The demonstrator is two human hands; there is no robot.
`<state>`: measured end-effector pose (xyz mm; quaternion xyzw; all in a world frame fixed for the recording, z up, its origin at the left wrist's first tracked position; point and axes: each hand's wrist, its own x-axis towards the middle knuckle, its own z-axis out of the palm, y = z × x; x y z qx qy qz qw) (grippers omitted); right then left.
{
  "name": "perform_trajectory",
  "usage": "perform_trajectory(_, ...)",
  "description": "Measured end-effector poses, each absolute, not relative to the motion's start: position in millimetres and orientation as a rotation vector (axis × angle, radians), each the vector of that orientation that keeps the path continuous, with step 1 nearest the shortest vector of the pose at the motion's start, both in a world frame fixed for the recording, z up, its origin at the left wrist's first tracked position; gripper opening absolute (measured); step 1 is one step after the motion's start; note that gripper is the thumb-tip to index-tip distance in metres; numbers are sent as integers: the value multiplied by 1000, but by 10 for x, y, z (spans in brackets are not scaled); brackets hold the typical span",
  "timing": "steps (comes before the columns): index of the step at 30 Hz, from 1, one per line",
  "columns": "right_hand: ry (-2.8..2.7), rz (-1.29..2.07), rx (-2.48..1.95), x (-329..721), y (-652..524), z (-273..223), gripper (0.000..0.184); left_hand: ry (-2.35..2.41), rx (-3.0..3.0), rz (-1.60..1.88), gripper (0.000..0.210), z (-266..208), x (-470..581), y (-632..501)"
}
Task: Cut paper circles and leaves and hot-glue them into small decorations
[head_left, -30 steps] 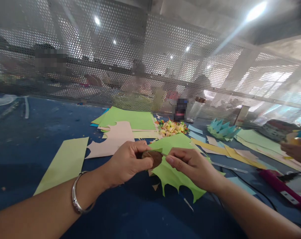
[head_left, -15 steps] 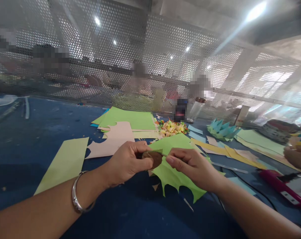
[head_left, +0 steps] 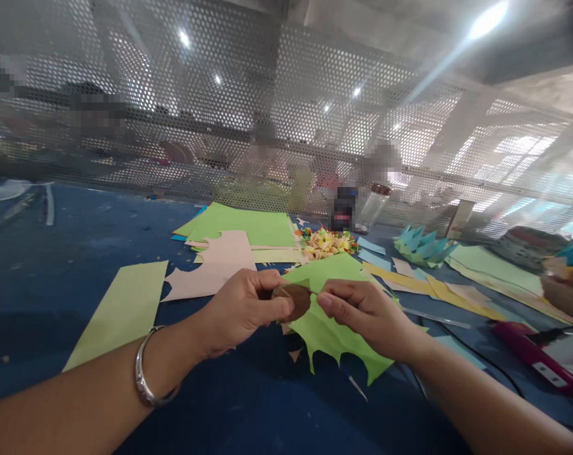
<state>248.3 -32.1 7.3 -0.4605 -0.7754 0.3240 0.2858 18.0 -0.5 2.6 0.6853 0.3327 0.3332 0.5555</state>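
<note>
My left hand (head_left: 248,311), with a silver bangle on its wrist, pinches a round brown paper piece (head_left: 299,304) between thumb and fingers. The fingers of my right hand (head_left: 357,313) are closed on a thin stick-like thing (head_left: 314,292) that reaches to the upper edge of the brown piece. What kind it is, I cannot make out. Beneath both hands lies a bright green paper sheet (head_left: 331,338) with scalloped cuts along its lower edge. A slim pen-like tool (head_left: 357,387) rests on the blue table just below it.
Green sheets (head_left: 248,226), a cut pale pink sheet (head_left: 227,262) and a pile of small paper flowers (head_left: 328,243) lie ahead. At right are yellow strips (head_left: 423,285), a blue folded paper piece (head_left: 423,246), a magenta power strip (head_left: 527,354) and another person's hand (head_left: 565,294).
The brown piece has turned slightly and shows more of its face. My hands have otherwise barely moved. The other person's hand at right has shifted a little.
</note>
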Motion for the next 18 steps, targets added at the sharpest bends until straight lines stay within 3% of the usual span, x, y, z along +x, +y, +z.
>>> perform_trajectory(18,-2067,853,-1199,2502,-339,100,48,749,1634,880,9,59,206,-29)
